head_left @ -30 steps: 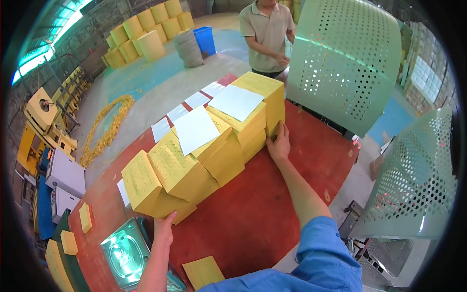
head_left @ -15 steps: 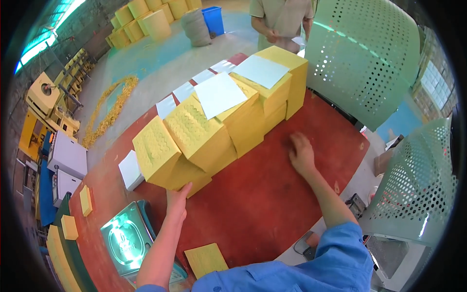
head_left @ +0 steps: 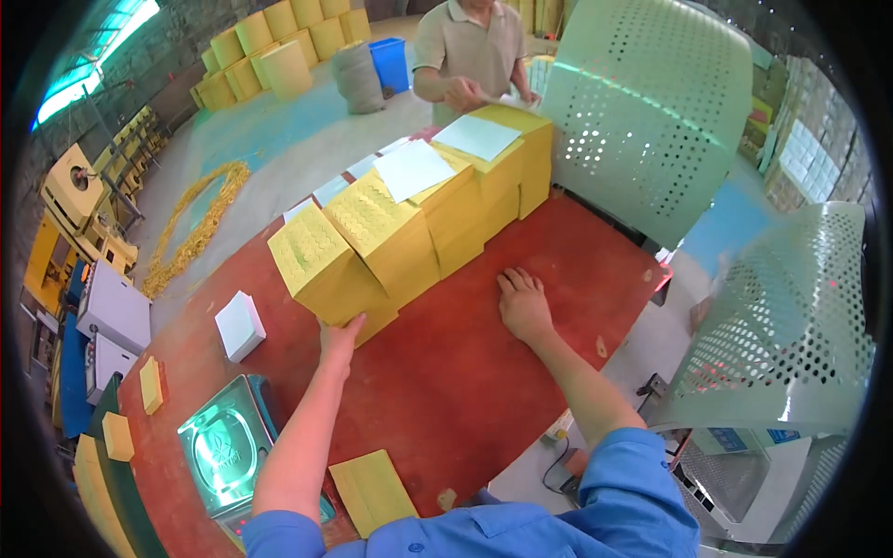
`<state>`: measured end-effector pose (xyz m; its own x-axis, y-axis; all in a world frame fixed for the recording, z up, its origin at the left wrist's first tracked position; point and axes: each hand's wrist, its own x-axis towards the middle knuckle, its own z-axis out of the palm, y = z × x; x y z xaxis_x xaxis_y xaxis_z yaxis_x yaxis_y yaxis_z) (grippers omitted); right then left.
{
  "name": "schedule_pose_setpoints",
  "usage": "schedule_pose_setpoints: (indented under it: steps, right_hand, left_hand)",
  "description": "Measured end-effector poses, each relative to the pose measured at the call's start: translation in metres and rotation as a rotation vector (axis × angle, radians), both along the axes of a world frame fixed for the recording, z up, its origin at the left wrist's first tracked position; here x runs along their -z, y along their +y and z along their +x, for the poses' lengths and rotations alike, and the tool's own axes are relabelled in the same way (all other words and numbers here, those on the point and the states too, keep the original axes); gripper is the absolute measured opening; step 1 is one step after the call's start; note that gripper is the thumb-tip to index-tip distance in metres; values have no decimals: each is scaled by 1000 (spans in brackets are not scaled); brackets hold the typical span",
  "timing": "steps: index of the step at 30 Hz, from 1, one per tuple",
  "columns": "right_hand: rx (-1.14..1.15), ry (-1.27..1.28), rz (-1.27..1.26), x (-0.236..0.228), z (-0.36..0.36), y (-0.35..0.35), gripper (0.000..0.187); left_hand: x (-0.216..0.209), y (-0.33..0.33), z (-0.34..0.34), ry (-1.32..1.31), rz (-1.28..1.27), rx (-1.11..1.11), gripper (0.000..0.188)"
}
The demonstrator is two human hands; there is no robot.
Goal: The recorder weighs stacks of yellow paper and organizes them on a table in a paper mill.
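Note:
A row of tall yellow paper stacks [head_left: 386, 244] stands across the red table [head_left: 456, 372], with wavy ridges on the tops of the nearer ones. My left hand [head_left: 338, 344] is at the lower corner of the nearest stack, thumb along its front face and the other fingers partly hidden. Palm down on the tabletop, my right hand [head_left: 526, 305] rests with its fingers spread, apart from the stacks and holding nothing. Two white sheets lie on top of the row: one near the middle [head_left: 413, 171], another farther back [head_left: 478, 138].
Left of my arm are a lit scale [head_left: 223, 446], a white paper pad [head_left: 240, 327] and a small yellow block [head_left: 152, 385]. A yellow sheet [head_left: 374, 493] lies near me. Beyond the row stands another person [head_left: 470, 56]; perforated green panels [head_left: 642, 121] rise at right.
The nearest stack now stands clear of the white pad, with my left hand still at its corner. My right hand has come closer to me. The whole view has shifted somewhat.

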<state>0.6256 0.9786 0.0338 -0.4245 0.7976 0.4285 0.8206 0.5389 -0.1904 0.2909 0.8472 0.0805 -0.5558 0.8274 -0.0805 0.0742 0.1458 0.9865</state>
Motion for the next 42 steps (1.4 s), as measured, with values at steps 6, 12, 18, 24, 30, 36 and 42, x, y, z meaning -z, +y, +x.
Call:
schedule_pose_setpoints:
  steps: [6,12,18,24,30,36,42]
  right_hand:
    - [78,-7,-75,2,-7,-19,41]
    - [87,-41,-49,8,-17,-104,41]
    - [46,-20,171,14,-44,-193,44]
    - [30,-125,-177,-3,-69,-251,39]
    - [-29,-142,38,5,-64,-249,38]
    - [54,-194,-97,9,-65,-242,43]
    - [-28,-166,-21,24,-51,-229,41]
  left_hand:
    - [-8,-33,14,165,-27,65,74]
    - [-66,-100,82,360,54,142,80]
    - [-208,-222,150,451,595,790,21]
    - [-285,-375,102,719,981,674,25]
    - [-291,-462,40,868,908,477,31]
    - [-277,-554,-8,965,823,130,40]
    - [-153,-622,-75,1185,-68,-207,73]
